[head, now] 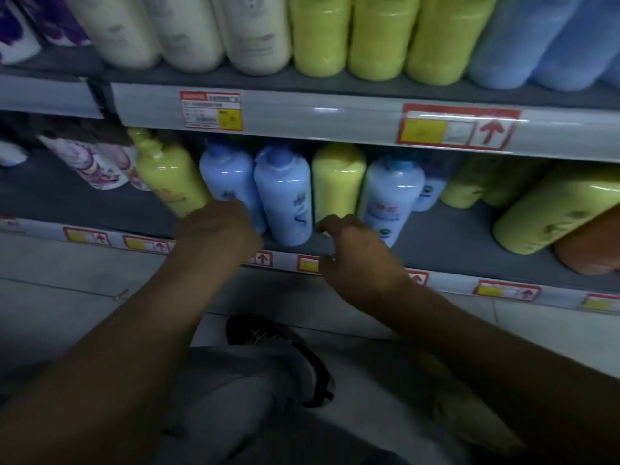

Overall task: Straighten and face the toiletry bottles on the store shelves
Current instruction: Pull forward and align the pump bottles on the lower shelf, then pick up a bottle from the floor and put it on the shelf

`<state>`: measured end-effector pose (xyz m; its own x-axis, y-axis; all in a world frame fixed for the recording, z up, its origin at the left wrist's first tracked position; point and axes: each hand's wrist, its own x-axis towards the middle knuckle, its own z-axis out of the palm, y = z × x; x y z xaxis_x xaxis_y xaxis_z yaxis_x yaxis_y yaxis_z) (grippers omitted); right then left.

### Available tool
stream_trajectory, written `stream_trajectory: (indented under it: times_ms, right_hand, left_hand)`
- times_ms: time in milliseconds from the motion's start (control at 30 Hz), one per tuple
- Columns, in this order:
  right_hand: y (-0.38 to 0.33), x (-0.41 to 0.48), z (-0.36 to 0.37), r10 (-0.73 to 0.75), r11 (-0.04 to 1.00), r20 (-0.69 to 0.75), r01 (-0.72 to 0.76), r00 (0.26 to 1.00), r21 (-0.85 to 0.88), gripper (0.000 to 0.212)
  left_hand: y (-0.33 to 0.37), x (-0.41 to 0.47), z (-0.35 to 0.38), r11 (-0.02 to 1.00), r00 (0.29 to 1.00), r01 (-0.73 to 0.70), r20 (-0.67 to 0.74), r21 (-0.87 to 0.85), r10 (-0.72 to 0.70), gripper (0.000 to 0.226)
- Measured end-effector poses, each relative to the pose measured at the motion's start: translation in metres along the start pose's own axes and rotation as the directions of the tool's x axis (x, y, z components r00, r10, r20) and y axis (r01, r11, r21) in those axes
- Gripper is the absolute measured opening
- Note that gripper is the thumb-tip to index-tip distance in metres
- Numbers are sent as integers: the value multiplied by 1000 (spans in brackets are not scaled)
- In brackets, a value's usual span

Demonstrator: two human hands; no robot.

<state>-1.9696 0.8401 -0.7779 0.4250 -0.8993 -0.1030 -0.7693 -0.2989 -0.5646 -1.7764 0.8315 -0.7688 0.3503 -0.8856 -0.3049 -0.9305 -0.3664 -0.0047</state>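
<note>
A: Grey-trousered knee (pixel 235 391) nearest. Hands?
B: L hand (pixel 218 229) fingers curled round tilted yellow-green plastic pump bottle (pixel 171 176), lower shelf (pixel 100 203). R hand (pixel 355 250) loose, half-open, beside pale blue plastic bottle (pixel 285 196).

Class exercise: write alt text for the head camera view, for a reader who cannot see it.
A person's left hand and right hand reach toward blue bottles and yellow-green bottles crowded on a lower store shelf. Above, an upper shelf carries cream, yellow-green and blue bottles over red price tags.
</note>
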Motion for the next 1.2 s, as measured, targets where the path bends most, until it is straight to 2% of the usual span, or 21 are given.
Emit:
stream_trajectory:
  times_ms: [100,200,333,400,467,533,567,667,833,967,1100,1200]
  right_hand:
    - [33,-22,-32,63,995,-7,-64,998,-82,41]
    - [76,-50,-65,157,973,-43,-162,987,-165,37]
    - [135,-80,-110,288,927,-132,-310,949,-209,35]
    - [164,-92,-132,356,897,-182,-389,917,-209,38]
    - [193,-102,-153,397,877,-253,-446,882,-178,31]
    - [214,-101,-169,411,871,-320,-471,854,-139,23]
    - [223,-95,-175,403,876,-344,-467,848,-124,27]
    - [242,-69,-186,447,875,-353,-484,822,-17,59]
    - [266,-47,-181,526,849,-304,-508,794,143,69]
    - [273,-47,-174,501,865,-365,-449,785,223,83]
    - [268,-51,-165,433,899,-375,-359,820,253,77]
    - [254,-60,-153,344,938,-358,-307,868,158,72]
  left_hand:
    - [60,-38,-6,977,990,-141,8,157,142,36]
    - [125,-61,-8,927,942,-332,5,176,336,31]
    - [202,-67,-5,820,821,-569,-17,67,571,27]
    - [241,-57,-1,781,781,-625,-31,-20,624,33]
    - [283,-49,3,730,749,-658,-63,-182,660,40]
    - [321,-37,9,670,746,-642,-105,-372,657,47]
    - [338,-29,13,650,762,-607,-102,-457,639,53]
    - [374,-8,29,615,808,-483,-46,-623,588,69]
    - [396,6,48,567,815,-394,10,-723,579,73]
    - [396,8,48,575,821,-407,-9,-710,571,82]
    - [378,-3,41,536,780,-461,-34,-707,625,73]
    - [351,-24,44,458,724,-547,-121,-701,679,76]
